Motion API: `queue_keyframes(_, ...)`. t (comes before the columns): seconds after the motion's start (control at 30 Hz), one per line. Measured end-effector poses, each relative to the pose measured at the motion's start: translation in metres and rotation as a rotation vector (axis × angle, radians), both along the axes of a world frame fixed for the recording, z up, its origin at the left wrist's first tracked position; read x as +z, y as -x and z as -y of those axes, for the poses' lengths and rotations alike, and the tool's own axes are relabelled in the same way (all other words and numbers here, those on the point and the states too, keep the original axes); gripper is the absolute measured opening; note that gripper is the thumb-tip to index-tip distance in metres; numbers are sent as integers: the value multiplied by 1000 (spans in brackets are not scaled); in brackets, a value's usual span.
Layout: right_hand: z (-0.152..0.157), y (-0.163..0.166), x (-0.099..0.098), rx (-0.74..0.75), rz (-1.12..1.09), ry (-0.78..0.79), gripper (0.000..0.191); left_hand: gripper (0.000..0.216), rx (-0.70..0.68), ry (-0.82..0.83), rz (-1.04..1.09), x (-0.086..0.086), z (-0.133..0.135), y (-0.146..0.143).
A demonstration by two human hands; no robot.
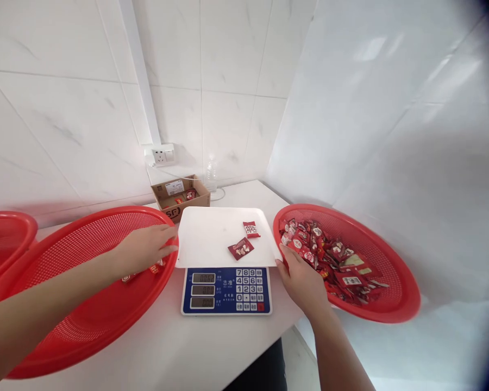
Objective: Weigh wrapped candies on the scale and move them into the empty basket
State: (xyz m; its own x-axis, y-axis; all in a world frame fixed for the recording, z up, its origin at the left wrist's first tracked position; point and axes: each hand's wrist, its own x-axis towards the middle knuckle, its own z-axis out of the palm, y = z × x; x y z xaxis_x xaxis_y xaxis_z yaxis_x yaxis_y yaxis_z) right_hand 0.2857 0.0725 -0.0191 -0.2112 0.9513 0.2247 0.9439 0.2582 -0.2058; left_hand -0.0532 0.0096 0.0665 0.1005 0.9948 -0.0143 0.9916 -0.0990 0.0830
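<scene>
- A flat white plastic weighing tray (pixel 212 236) sat level atop a blue-faced digital scale (pixel 226 290), gripped at its left and right edges.
- Two small red foil snack packets, one (pixel 251 229) near the tray's right side and one (pixel 240 248) just below it, lay flat and apart.

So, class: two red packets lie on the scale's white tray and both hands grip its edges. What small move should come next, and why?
Probably tilt the white tray leftward: the left hand and right hand grip its sides, two packets lie on it, and the left basket holds few.
</scene>
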Motion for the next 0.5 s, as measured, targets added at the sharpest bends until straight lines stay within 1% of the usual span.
queue_keyframes(0.1, 1, 1, 1, -9, 2, 6, 44, 26, -99, 16, 37, -5, -13, -28)
queue_keyframes(0.23, 2, 1, 2, 8, -7, 5, 44, 29, -239, 32, 73, -17, -44, -73)
queue_keyframes(0.37, 2, 1, 2, 10, 4, 0, 44, 36, -292, 52, 84, -31, -71, -109)
queue_keyframes(0.43, 3, 1, 3, 4, 12, 11, 44, 36, -310, 65, 84, -36, -79, -120)
queue_keyframes(0.5, 3, 2, 4, 4, 12, 19, 44, 35, -319, 77, 92, -39, -83, -124)
